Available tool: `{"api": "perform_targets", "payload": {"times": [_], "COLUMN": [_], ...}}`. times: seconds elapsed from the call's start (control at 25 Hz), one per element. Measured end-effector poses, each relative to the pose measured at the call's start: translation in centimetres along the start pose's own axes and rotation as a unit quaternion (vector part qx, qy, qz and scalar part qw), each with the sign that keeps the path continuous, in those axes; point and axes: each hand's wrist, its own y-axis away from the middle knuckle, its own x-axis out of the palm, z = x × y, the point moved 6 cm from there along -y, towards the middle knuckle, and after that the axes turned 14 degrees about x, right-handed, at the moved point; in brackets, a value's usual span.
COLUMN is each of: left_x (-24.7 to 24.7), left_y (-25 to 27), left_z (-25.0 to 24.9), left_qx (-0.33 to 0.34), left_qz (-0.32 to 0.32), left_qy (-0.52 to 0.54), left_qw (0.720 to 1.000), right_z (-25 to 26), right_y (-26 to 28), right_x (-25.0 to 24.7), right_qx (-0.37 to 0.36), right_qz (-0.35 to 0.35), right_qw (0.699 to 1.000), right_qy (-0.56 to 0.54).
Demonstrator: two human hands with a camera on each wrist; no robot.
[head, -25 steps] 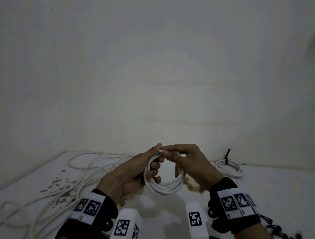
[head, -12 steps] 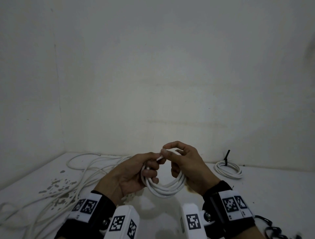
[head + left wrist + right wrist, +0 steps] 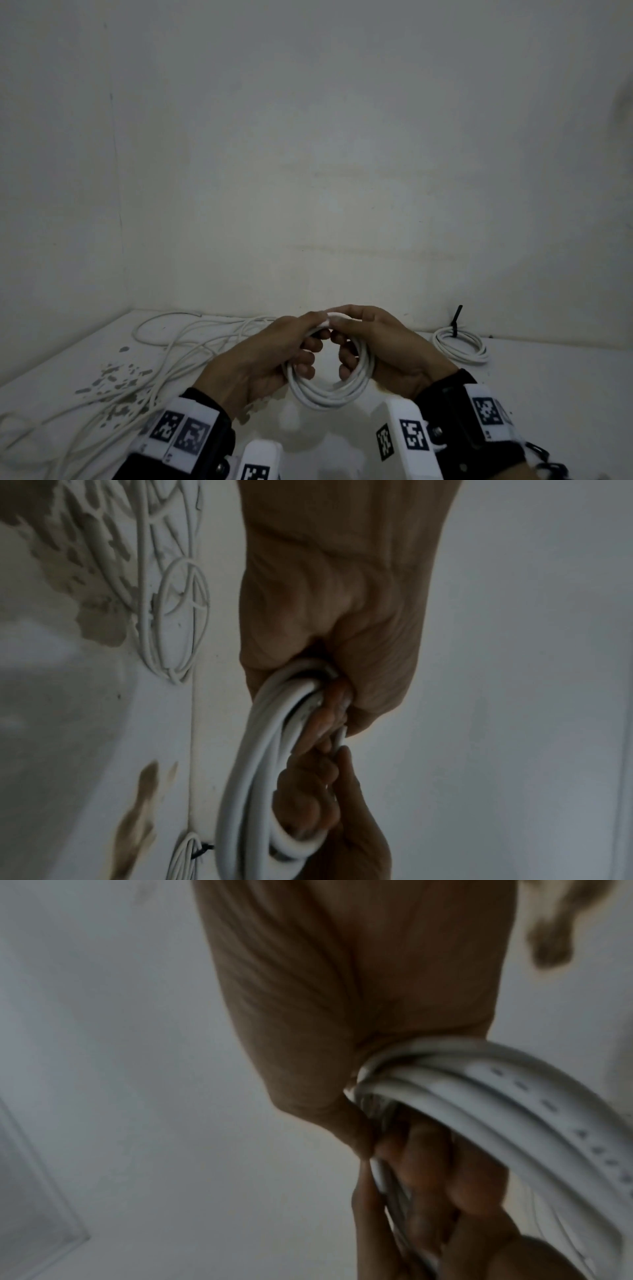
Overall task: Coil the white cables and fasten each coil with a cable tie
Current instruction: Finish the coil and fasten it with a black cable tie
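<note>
Head view: white coil held up above the white tabletop, between left hand and right hand, each gripping one side of the loop; thumbs and forefingers meet at the top of the loop, where a short white cable end is pinched between them. This view alone shows the loose white cables sprawled over the left of the tabletop, and a finished coil lying well apart to the right, bound with a black cable tie whose tail stands upright. Left wrist view: left hand with fingers curled tight around several turns of the coil; the right hand grips the far side; the finished coil and loose cables appear on the tabletop behind. Right wrist view, blurred: right hand closed around the coil, grey printed marks visible along one turn, a detail no other view gives; the left hand's fingers lie beyond, with a thin white strand between them.
</note>
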Motion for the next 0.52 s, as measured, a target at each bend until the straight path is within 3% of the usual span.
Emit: {"api": "perform_targets", "payload": {"times": [0.2,0.36,0.52], "left_x": [-0.2,-0.4,-0.5], "left_y": [0.1,0.0,-0.2], "left_z": [-0.4,0.5,0.6], "left_qx": [0.023,0.002,-0.010], "left_qz": [0.020,0.007,0.023], "left_qy": [0.002,0.015,0.149], "left_qw": [1.000,1.000,0.988], "right_z": [-0.3,-0.7,-0.2], "right_y": [-0.5,-0.5,-0.7], "right_x": [0.5,0.8,-0.4], "right_qx": [-0.013,-0.014,-0.024], "right_qz": [-0.039,-0.066,-0.100], "right_qw": [0.999,0.996,0.995], "right_qy": [0.001,0.064,-0.017]}}
